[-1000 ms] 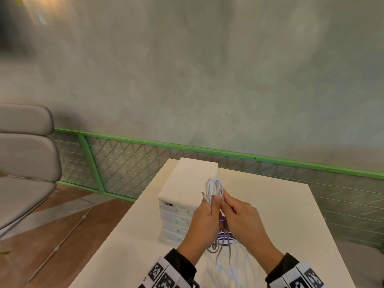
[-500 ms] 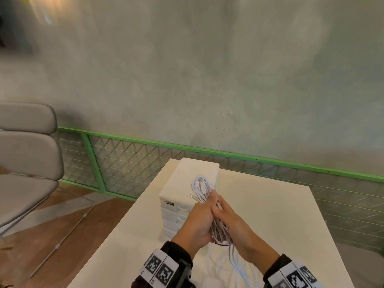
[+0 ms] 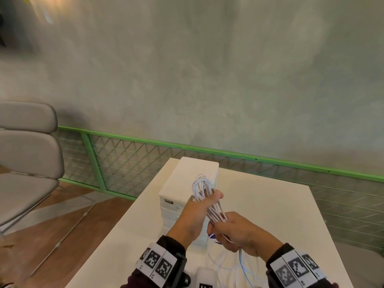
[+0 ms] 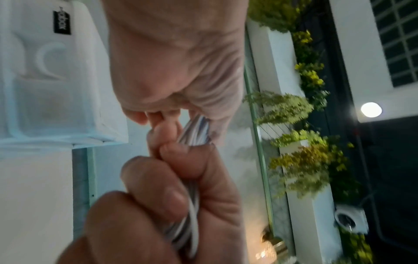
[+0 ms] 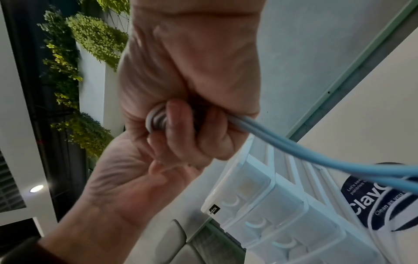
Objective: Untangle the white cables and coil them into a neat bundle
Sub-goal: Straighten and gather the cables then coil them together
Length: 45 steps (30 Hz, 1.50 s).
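Left hand (image 3: pixel 195 213) grips white cable coil (image 3: pixel 204 189) upright; right hand (image 3: pixel 239 232) fisted round lower strands, above table (image 3: pixel 270 215).

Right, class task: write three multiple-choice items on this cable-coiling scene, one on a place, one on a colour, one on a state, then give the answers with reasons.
1. Where does the white drawer unit stand?
A. on the floor
B. on the white table
C. on the chair

2. What colour is the railing behind the table?
A. green
B. red
C. black

3. How does the left hand stand to the white cables?
A. it lies flat on the table
B. it grips the looped bundle
C. it hangs apart from them

Answers: 1 B, the unit's base meets the tabletop; 2 A, the rail is bright green; 3 B, its fingers curl round the loops, while the right hand grips them lower down.
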Tool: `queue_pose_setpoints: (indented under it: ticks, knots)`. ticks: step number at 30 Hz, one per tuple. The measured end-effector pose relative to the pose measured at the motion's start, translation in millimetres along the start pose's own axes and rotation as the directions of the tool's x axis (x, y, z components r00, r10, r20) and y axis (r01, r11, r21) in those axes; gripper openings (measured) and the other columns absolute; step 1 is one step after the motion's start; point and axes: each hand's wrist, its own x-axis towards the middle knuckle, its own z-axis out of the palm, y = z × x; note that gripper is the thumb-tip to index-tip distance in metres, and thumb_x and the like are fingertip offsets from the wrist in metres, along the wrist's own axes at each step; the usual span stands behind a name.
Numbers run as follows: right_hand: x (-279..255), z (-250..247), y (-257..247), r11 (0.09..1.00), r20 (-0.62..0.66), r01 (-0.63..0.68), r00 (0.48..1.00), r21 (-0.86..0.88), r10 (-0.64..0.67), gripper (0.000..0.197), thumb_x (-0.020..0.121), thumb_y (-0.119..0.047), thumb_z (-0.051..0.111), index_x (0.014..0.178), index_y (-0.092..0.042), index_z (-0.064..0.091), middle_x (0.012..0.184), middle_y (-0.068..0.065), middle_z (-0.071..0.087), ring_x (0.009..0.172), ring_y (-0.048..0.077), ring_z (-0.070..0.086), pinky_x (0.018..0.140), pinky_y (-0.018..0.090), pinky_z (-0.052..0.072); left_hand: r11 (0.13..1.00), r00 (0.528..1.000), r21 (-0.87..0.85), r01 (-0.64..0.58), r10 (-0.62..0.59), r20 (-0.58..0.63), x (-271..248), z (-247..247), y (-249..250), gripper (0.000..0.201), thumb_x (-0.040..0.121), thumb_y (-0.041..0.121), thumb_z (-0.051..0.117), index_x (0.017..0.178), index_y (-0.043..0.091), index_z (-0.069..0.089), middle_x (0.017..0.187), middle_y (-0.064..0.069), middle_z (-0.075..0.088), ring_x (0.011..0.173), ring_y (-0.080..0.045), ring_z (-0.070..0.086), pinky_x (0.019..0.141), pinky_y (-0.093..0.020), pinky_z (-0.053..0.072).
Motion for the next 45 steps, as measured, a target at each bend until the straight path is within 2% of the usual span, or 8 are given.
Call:
queue_pose_setpoints:
  ticks: [6,11,15,19,27,37,42,45]
  knots:
    - [3.2,11.9,-13.4,0.931,-0.09,0.013,0.995,-0.365,-0.049,0.013,0.083,-0.019,0.051,0.078,-0.007,0.05,0.066,0.013,0.055,0.055,0.029,0.047,0.053,0.032,0.042,0.948,0.979,-0.316,0.035,-0.096,-0.18,7.5,5.5,4.3,0.015,0.09,0.023,0.058,0.086,0.012,0.069,0.055,-0.001,0.066,0.045,-0.013,0.06,0.049,-0.023,0.052]
    - [9.7,24.7,-5.6,0.316,-0.23,-0.102,0.886,-0.943,-0.403,0.039,0.094,-0.023,0.04,0.132,-0.013,0.036,0.105,0.009,0.064,0.086,0.027,0.063,0.049,0.029,0.03,0.994,0.907,-0.105,0.008,-0.051,-0.418,19.1,0.1,2.9,0.011,0.089,0.01,0.057,0.078,0.011,0.061,0.066,-0.003,0.069,0.059,-0.022,0.065,0.066,-0.032,0.055]
    - [10.1,20.5,2.5,0.138,-0.115,-0.054,0.865,-0.989,-0.488,0.044,0.07,-0.029,0.076,0.108,-0.017,0.058,0.07,0.002,0.065,0.051,0.017,0.062,0.039,0.019,0.008,0.994,0.89,0.105,0.018,0.032,-0.454,21.7,0.2,-7.3,0.016,0.093,0.011,0.048,0.084,0.008,0.061,0.07,0.003,0.067,0.078,-0.021,0.061,0.084,-0.033,0.051]
    - [13.9,10.6,13.4,0.387,-0.192,-0.006,0.875,-0.922,-0.444,0.04,0.096,-0.027,0.036,0.134,-0.018,0.033,0.106,0.007,0.064,0.086,0.026,0.063,0.07,0.034,0.05,0.993,0.965,-0.117,0.005,-0.035,-0.26,16.3,1.6,-4.9,0.014,0.096,0.019,0.048,0.094,0.011,0.059,0.062,-0.003,0.071,0.057,-0.019,0.066,0.057,-0.025,0.055]
    - [3.1,5.4,-8.8,0.923,-0.231,0.121,0.949,-0.366,-0.216,0.013,0.085,-0.007,0.041,0.078,-0.012,0.05,0.06,0.002,0.043,0.047,0.009,0.039,0.047,0.021,0.034,0.963,0.998,-0.261,0.058,-0.048,0.043,1.2,10.6,-13.9,0.028,0.09,0.028,0.049,0.091,0.006,0.068,0.091,-0.005,0.074,0.092,-0.017,0.067,0.069,-0.021,0.056]
    - [-11.1,-26.1,-3.3,0.886,0.083,-0.021,0.994,-0.464,0.067,0.037,0.076,-0.037,0.072,0.103,-0.019,0.054,0.066,0.0,0.053,0.047,0.019,0.041,0.036,0.02,0.029,0.925,0.994,-0.38,0.029,-0.067,-0.088,1.5,-10.6,6.3,0.028,0.099,0.019,0.039,0.077,0.007,0.051,0.053,-0.002,0.062,0.055,-0.019,0.067,0.079,-0.038,0.052]
    - [-31.5,-121.3,4.3,0.657,-0.269,-0.2,0.963,-0.727,-0.005,0.098,0.01,-0.089,0.058,0.093,-0.037,0.056,0.087,-0.014,0.055,0.07,-0.003,0.05,0.063,0.022,0.042,0.833,0.987,-0.55,-0.066,-0.026,-0.157,6.3,-47.9,15.5,0.03,0.1,0.019,0.036,0.072,0.012,0.042,0.043,0.004,0.042,0.036,-0.009,0.044,0.058,-0.034,0.06]
    - [-46.9,-151.3,-0.2,0.699,-0.353,-0.22,0.934,-0.68,-0.05,0.103,0.022,-0.073,0.078,0.113,-0.032,0.053,0.086,-0.003,0.057,0.073,0.007,0.052,0.068,0.022,0.038,0.842,0.988,-0.537,-0.048,-0.04,-0.151,0.9,-43.5,10.3,0.028,0.1,0.016,0.037,0.074,0.01,0.045,0.045,0.001,0.046,0.037,-0.011,0.047,0.054,-0.033,0.059]
